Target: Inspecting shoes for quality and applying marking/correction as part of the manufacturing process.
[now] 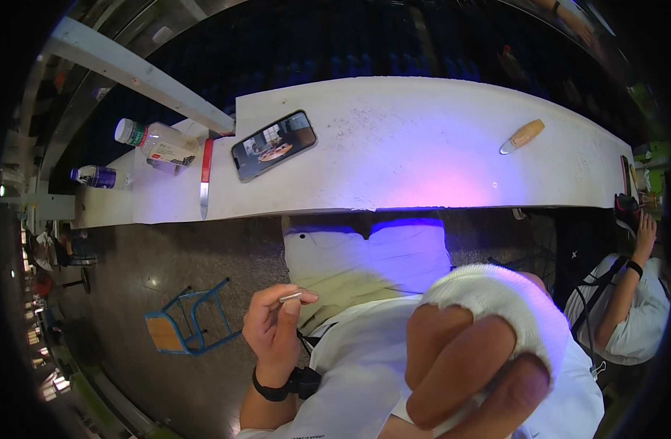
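My left hand (271,325), with a black band at the wrist, is raised over my lap. Its thumb and fingers pinch a small, thin, shiny piece (291,296) too small to name. Large and close to the camera, my right hand (471,358) wears a white knitted glove (529,311) that leaves the fingers bare. Those fingers are curled in; whatever they may hold is hidden. Both hands are on the near side of the table (394,175), apart from it and from each other.
On the table lie a phone (275,145) with a lit screen, a red-handled knife (205,179), a wooden-handled short blade (523,137) and two plastic bottles (171,145). A blue-framed stool (193,322) stands at left. Another person's hand (645,235) is at far right.
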Demonstrator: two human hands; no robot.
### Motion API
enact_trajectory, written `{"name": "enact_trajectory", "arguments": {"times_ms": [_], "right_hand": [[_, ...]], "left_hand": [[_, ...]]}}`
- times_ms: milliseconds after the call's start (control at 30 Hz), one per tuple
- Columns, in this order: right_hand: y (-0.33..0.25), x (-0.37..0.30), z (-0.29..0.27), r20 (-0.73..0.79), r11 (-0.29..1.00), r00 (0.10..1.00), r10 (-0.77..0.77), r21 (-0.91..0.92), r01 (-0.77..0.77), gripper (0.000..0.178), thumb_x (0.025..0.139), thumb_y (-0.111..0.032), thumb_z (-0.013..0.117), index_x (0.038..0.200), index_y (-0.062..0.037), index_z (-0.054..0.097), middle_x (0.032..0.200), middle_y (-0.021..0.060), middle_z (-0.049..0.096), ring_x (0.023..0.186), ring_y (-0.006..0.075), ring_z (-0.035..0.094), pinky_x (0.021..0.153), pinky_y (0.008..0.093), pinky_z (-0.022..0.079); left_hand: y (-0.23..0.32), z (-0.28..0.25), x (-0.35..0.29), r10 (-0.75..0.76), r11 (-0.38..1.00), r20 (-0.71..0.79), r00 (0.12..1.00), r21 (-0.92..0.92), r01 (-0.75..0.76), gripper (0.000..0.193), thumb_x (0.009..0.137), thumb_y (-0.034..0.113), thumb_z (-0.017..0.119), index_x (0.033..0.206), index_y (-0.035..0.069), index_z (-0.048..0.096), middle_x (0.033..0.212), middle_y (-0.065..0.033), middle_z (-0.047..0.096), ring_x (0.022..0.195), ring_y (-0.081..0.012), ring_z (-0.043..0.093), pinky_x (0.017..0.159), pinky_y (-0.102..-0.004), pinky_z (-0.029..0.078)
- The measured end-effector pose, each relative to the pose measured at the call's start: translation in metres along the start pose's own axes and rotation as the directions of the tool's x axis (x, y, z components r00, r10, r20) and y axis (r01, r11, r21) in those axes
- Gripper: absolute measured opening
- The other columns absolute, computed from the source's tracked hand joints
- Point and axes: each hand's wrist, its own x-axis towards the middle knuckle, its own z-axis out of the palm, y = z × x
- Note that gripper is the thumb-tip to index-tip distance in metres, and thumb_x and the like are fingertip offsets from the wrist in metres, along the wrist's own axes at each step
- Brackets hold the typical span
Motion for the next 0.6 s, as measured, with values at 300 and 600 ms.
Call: {"name": "enact_trajectory", "arguments": {"times_ms": [300,600], "right_hand": [[-0.004,0.013,0.041,-0.553,0.983,0.83,0.075,0.182,0.032,0.008,0.083,-0.008,0.08,0.079,-0.0023,0.076,0.071,0.008,0.062,0.053,0.0181,0.05,0.053,0.0314,0.043],[0.007,0.009,0.047,-0.53,0.939,0.84,-0.113,0.22,0.265,0.014,0.086,-0.009,0.078,0.077,0.0007,0.072,0.065,0.0099,0.063,0.05,0.018,0.052,0.05,0.0315,0.044]], "left_hand": [[0.0,0.0,-0.006,-0.011,1.0,0.002,1.0,-0.011,0.011,0.018,0.109,0.012,0.063,0.118,-0.003,0.061,0.1,-0.0163,0.077,0.095,-0.0206,0.074,0.091,-0.034,0.059],[-0.001,0.0,-0.01,-0.016,0.999,0.006,1.0,-0.052,0.016,0.018,0.108,0.011,0.063,0.118,-0.004,0.06,0.101,-0.0163,0.077,0.096,-0.0214,0.074,0.093,-0.0357,0.059]]}}
